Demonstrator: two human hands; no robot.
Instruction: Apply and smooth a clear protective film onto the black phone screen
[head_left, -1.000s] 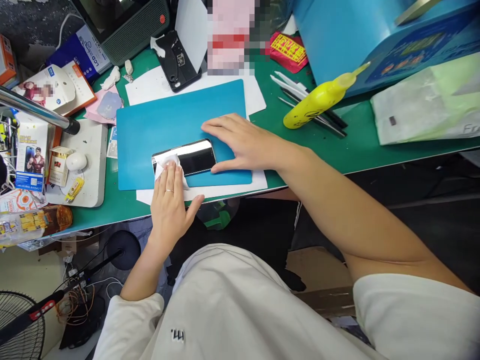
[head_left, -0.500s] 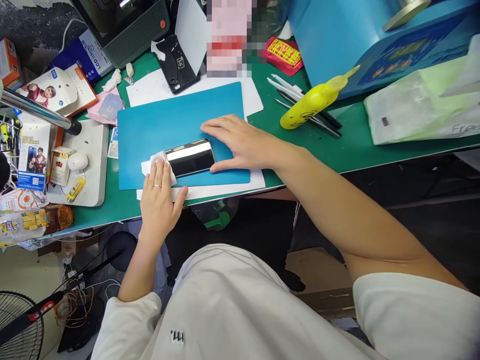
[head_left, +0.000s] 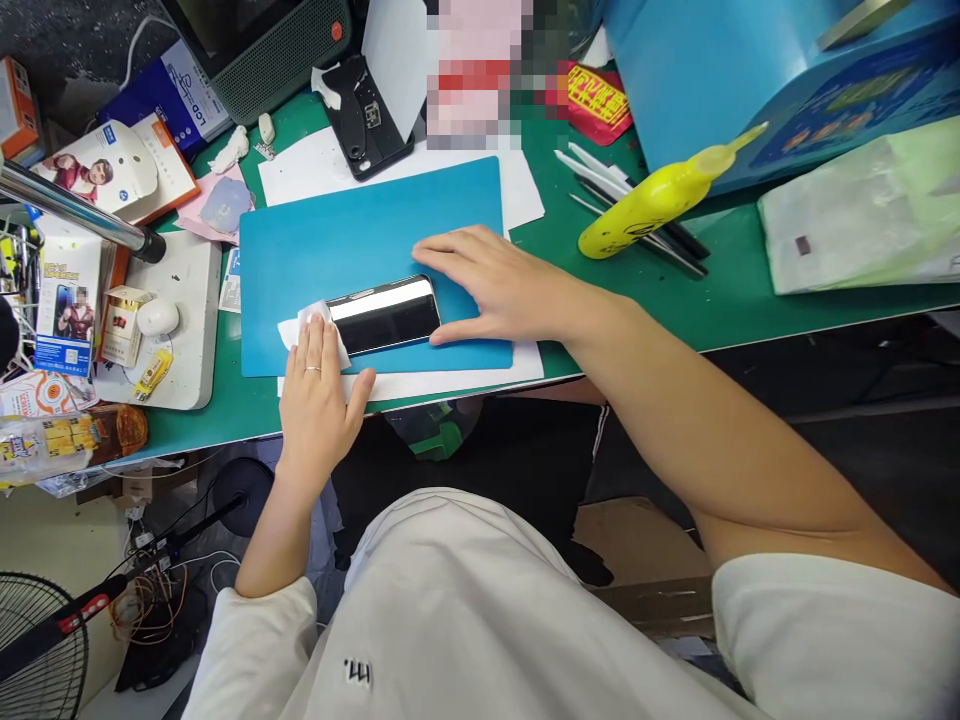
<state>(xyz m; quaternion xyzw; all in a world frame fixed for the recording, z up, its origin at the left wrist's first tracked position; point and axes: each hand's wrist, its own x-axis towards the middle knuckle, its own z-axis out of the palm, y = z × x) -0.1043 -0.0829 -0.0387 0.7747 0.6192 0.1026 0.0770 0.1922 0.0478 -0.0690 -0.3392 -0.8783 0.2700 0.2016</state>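
Observation:
A black phone (head_left: 386, 314) lies screen up on a blue mat (head_left: 360, 240) on the green table. My left hand (head_left: 319, 395) lies flat with fingers together, pressing a white wipe (head_left: 294, 328) down at the phone's left end. My right hand (head_left: 495, 285) rests open on the mat, fingers spread, its thumb and fingertips steadying the phone's right end.
A yellow squeeze bottle (head_left: 660, 205) and several thin tools (head_left: 637, 215) lie to the right. A black phone case (head_left: 367, 120) and white paper sit behind the mat. Boxes and a white board (head_left: 184, 330) crowd the left. A large blue machine (head_left: 750, 70) stands at the back right.
My left hand has slid the wipe leftward off the screen to the phone's left end. The right hand has kept its place on the phone.

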